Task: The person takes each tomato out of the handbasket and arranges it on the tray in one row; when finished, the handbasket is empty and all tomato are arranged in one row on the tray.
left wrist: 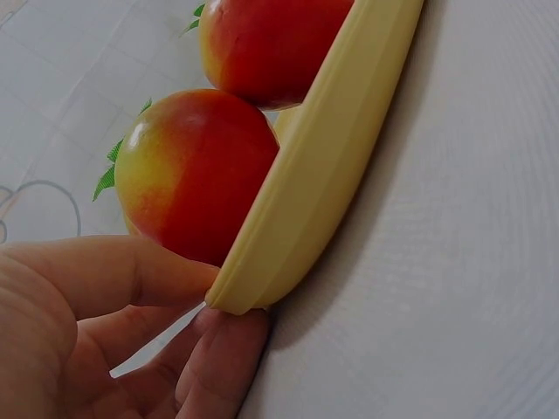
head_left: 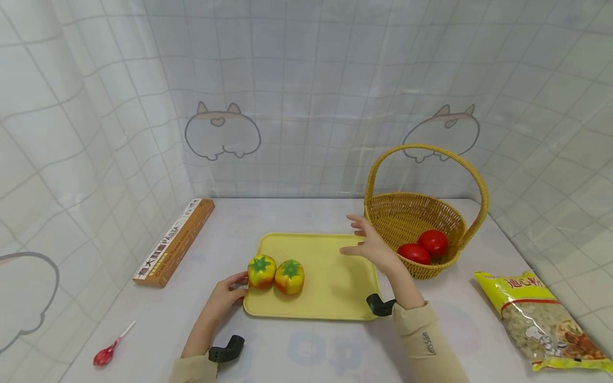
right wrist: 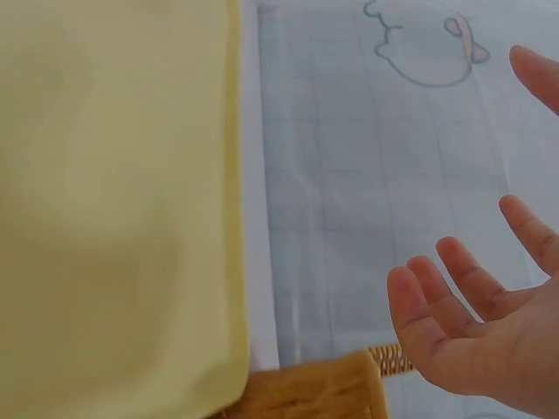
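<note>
A yellow tray (head_left: 325, 276) lies on the table, holding two round yellow-and-red fruits with green star-shaped leaf tops; the left fruit (head_left: 261, 272) touches the right one (head_left: 289, 277). My left hand (head_left: 228, 293) pinches the tray's left rim. The left wrist view shows the thumb (left wrist: 148, 271) at the rim's upper edge beside a fruit, with fingers curled underneath. Over the right end of the tray, my right hand (head_left: 371, 246) is spread and holds nothing. In the right wrist view its fingers (right wrist: 472, 279) are apart from the tray.
Right of the tray stands a wicker basket (head_left: 397, 213) with a tall handle and two red, smooth fruits (head_left: 433, 243) inside. A yellow-topped food bag (head_left: 541, 319) lies at the far right. On the left are a long pasta box (head_left: 174, 242) and a red lollipop (head_left: 105, 355).
</note>
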`<state>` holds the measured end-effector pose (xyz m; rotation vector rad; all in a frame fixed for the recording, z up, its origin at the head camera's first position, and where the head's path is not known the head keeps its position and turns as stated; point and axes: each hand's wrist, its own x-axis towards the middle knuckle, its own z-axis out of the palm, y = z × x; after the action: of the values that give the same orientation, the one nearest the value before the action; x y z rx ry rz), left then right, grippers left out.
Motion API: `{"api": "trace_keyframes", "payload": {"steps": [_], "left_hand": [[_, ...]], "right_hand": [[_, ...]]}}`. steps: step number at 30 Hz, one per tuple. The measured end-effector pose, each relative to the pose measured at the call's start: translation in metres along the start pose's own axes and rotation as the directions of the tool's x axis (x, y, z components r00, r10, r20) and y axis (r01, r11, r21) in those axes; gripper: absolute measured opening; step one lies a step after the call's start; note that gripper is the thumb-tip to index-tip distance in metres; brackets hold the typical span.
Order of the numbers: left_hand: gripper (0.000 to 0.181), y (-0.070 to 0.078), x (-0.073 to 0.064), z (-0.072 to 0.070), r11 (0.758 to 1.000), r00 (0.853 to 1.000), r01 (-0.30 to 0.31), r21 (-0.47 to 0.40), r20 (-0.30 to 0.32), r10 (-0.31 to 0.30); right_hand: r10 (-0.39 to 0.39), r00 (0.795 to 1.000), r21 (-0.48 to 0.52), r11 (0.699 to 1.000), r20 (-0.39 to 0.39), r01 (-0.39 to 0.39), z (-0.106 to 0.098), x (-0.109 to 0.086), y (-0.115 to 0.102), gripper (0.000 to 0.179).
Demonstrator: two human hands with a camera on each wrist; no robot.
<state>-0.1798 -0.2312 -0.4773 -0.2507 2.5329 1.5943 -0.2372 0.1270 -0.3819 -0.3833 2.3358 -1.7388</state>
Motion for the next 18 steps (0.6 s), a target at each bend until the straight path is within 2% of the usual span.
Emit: {"api": "trace_keyframes", "payload": {"steps": [4, 11, 18], "left_hand": [[0.051, 0.001, 0.000, 0.000, 1.000, 1.000, 0.003, -0.008, -0.001, -0.003], [0.050, 0.002, -0.002, -0.001, 1.000, 1.000, 0.001, -0.007, -0.007, -0.001], [0.052, 0.001, -0.001, 0.000, 1.000, 1.000, -0.012, -0.028, -0.006, 0.012]], "right_hand": [[0.021, 0.999, 0.020, 1.000, -0.030, -0.021, -0.011, -0.004, 0.001, 0.083], [0.032, 0.996, -0.005, 0.999, -0.082, -0.033, -0.029, -0.010, 0.004, 0.083], [0.050, 0.990, 0.044, 0.998, -0.130, -0.044, -0.050, -0.020, 0.009, 0.083]]}}
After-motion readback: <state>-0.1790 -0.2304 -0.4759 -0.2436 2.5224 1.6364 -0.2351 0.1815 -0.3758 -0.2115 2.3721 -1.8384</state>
